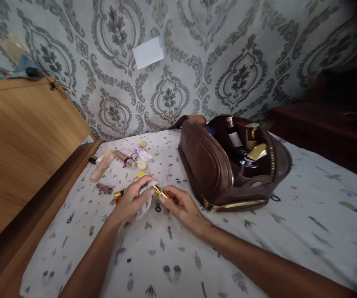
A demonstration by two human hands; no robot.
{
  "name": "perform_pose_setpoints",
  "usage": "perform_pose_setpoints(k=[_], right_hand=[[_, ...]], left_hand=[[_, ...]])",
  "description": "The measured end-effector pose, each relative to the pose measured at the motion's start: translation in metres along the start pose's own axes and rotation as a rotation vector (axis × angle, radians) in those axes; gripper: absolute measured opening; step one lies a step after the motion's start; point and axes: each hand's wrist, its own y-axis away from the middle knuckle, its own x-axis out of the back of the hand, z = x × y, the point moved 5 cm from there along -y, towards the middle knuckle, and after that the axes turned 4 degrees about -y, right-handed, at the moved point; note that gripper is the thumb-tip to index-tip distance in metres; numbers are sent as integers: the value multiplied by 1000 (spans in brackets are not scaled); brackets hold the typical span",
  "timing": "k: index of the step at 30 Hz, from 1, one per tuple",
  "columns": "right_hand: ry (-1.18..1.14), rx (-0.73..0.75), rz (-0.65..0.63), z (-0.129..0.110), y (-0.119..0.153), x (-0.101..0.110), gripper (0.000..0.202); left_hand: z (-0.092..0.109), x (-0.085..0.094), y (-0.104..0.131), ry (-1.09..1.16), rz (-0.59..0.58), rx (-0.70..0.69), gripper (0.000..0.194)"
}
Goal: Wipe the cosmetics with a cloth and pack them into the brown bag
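My left hand (134, 198) is closed on a crumpled white cloth (145, 207), or perhaps a tissue. In my right hand (183, 207) is a slim, shiny gold cosmetic item (159, 191), its exact kind partly hidden by the fingers. The cloth touches the gold item's left end, above the bed sheet. Just left of my left hand lies a small gold-capped bottle (118, 193). To the right of my right hand stands an open brown leather toiletry bag (206, 159), with several bottles inside, among them a dark bottle with a silver cap (248, 167).
Several cosmetics lie left on the patterned sheet (162, 265): a beige tube (102, 166), a silver-and-red tube (124, 158), a pink-and-white tube (143, 154) and a small brownish tube (104, 188). A wooden board (26, 145) borders the left; patterned wallpaper (197, 74) rises behind.
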Motion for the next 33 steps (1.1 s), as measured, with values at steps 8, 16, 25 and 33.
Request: perform_pose_setpoints(k=[8,16,25,33], right_hand=[[-5,11,41,9,-1,1,29],[107,57,120,10,1,3,21],[127,46,129,9,2,5,26],[97,9,67,0,3,4,42]], left_hand=[[-5,0,-3,-24,27,27,25],[-3,-2,-2,-90,35,51,30],[-2,-2,-1,-19,40,44,25],[4,-1,0,63,14,35,24]])
